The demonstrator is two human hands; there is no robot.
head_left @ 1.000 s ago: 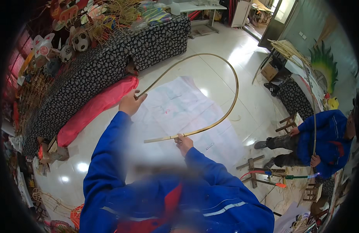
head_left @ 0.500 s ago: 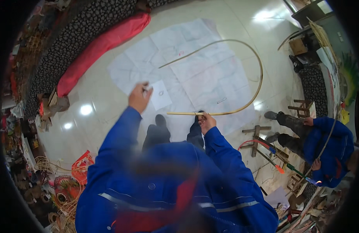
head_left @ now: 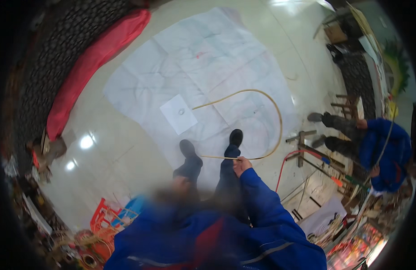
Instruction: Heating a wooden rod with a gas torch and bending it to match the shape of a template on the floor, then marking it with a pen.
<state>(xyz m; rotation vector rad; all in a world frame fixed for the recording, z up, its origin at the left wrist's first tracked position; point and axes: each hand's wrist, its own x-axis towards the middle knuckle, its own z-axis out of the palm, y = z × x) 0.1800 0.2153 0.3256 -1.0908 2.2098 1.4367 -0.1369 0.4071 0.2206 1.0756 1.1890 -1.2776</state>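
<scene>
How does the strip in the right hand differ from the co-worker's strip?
The curved strip in the right hand bends into a deep U, while the co-worker's strip bows only slightly. The curved strip looks golden; the co-worker's strip looks greyer. Both are thin.

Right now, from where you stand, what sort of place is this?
Probably a craft workshop, shown by a thin, curved tan strip, perhaps bamboo, a wide, creased white sheet and a brown wooden stand.
</scene>
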